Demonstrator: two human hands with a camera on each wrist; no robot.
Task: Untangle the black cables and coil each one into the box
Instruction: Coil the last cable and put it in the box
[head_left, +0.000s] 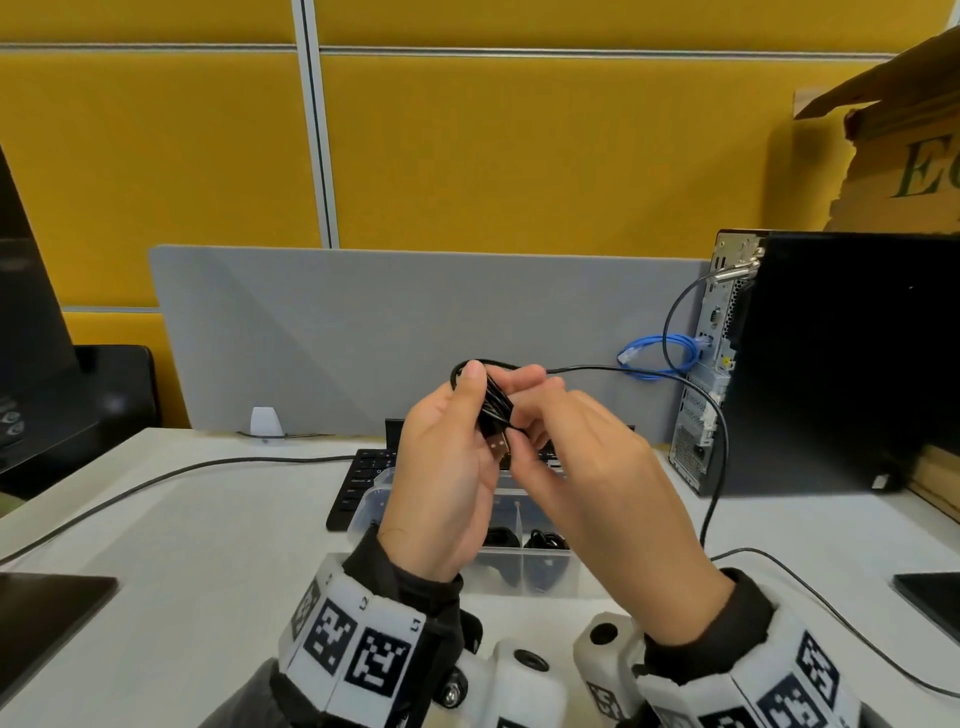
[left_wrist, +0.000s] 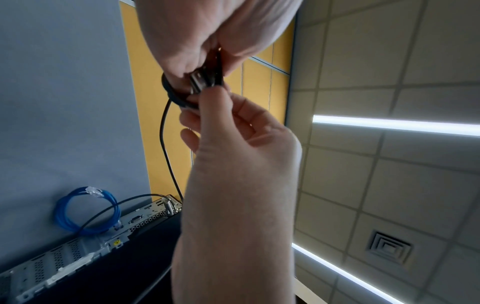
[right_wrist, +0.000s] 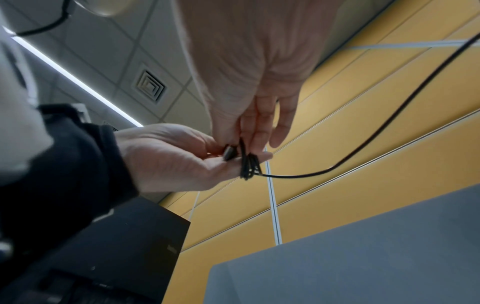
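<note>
I hold a black USB cable (head_left: 496, 410) in front of me above the clear plastic box (head_left: 566, 571). My left hand (head_left: 467, 415) grips its small coil, thumb on top, and the silver USB plug (head_left: 498, 447) points down toward my wrist. My right hand (head_left: 530, 415) pinches the cable beside the coil. The free length (head_left: 719, 431) runs right, then drops to the table. The left wrist view shows the plug (left_wrist: 197, 82) between my left hand (left_wrist: 207, 61) and right hand (left_wrist: 215, 107). In the right wrist view my right hand (right_wrist: 249, 139) meets the coil (right_wrist: 249, 164) lying on my left hand (right_wrist: 221, 160).
The box's compartments hold coiled black cables (head_left: 545, 540). Behind it lies a black keyboard (head_left: 363, 478) in front of a grey divider (head_left: 363, 338). A PC tower (head_left: 831, 364) with a blue network cable (head_left: 660, 356) stands at the right. Other black leads (head_left: 156, 478) cross the white table.
</note>
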